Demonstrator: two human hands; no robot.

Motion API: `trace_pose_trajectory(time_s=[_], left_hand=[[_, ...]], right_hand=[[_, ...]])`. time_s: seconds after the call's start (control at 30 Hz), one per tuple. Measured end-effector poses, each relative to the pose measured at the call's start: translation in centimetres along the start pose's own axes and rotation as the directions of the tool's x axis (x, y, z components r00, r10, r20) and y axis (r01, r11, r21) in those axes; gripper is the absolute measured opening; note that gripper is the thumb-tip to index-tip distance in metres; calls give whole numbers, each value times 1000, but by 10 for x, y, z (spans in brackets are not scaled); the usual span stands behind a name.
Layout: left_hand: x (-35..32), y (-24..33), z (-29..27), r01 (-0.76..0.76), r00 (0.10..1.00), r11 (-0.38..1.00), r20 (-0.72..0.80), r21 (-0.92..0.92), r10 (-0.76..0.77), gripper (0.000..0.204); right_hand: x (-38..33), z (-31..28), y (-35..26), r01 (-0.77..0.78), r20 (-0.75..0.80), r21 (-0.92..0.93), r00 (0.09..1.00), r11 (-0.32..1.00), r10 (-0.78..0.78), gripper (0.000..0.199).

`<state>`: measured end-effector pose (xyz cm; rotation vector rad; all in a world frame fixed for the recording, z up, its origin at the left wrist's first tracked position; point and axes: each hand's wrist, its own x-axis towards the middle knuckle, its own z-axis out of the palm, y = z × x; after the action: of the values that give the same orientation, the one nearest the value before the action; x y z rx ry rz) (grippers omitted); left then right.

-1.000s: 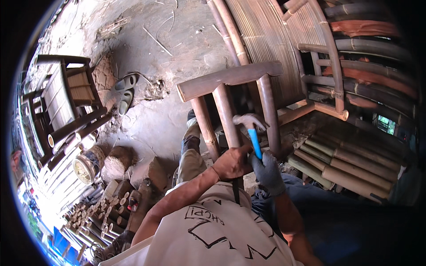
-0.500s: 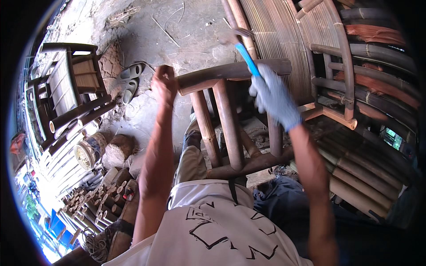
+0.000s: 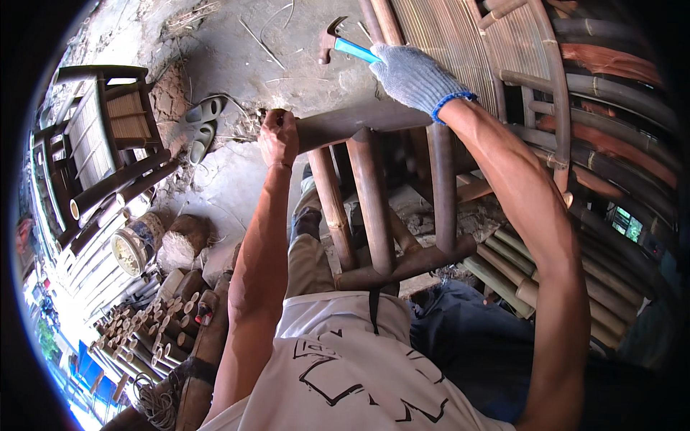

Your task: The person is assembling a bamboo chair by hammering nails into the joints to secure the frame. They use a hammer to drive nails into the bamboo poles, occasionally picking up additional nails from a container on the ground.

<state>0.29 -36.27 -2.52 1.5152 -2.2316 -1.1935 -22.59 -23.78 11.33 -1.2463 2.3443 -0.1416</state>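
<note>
My right hand [image 3: 417,77], in a grey-blue knit glove, grips a claw hammer [image 3: 355,50] by its blue handle. The hammer's rusty head points left, above and apart from the bamboo frame. That frame is a ladder-like piece, with a thick dark top rail [image 3: 359,123], upright bars [image 3: 371,205] and a lower rail [image 3: 410,267] close to my body. At the left end of the top rail, my bare left hand [image 3: 279,140] has its fingers closed. Whether a small thing is pinched in them cannot be made out.
A bamboo chair [image 3: 108,144] stands at left, near a pair of sandals [image 3: 203,129], a dirty bucket [image 3: 135,244] and a wooden stump [image 3: 185,241]. Cut bamboo pieces [image 3: 154,330] are heaped at lower left. Slatted bamboo furniture [image 3: 445,50] and stacked poles [image 3: 611,86] fill the right.
My right hand has swung up and leftward with the hammer, whose head now points left. My left hand has dropped slightly to the rail's end.
</note>
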Motion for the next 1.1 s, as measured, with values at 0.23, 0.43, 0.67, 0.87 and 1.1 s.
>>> trace_pose_trajectory(time_s=[0.23, 0.43, 0.67, 0.87, 1.1], left_hand=[[13, -7, -11, -324, 945, 942, -8, 93, 326, 18], [-44, 58, 0, -579, 783, 813, 234, -67, 576, 10], [-40, 54, 13, -646, 731, 763, 311, 29, 607, 12], [-41, 61, 12, -652, 730, 756, 325, 65, 602, 12], [-50, 61, 12, -651, 739, 750, 323, 117, 591, 10]], right_hand=[[-51, -29, -3, -136, 6, 37, 991, 990, 136, 29], [-167, 48, -10, -129, -34, 935, 895, 331, 445, 37], [-215, 131, -24, -200, -150, 845, 803, 497, 577, 39], [-200, 129, -43, 82, -560, 608, 750, 790, 353, 31], [-189, 128, -44, -216, -248, 584, 871, 783, 425, 20]])
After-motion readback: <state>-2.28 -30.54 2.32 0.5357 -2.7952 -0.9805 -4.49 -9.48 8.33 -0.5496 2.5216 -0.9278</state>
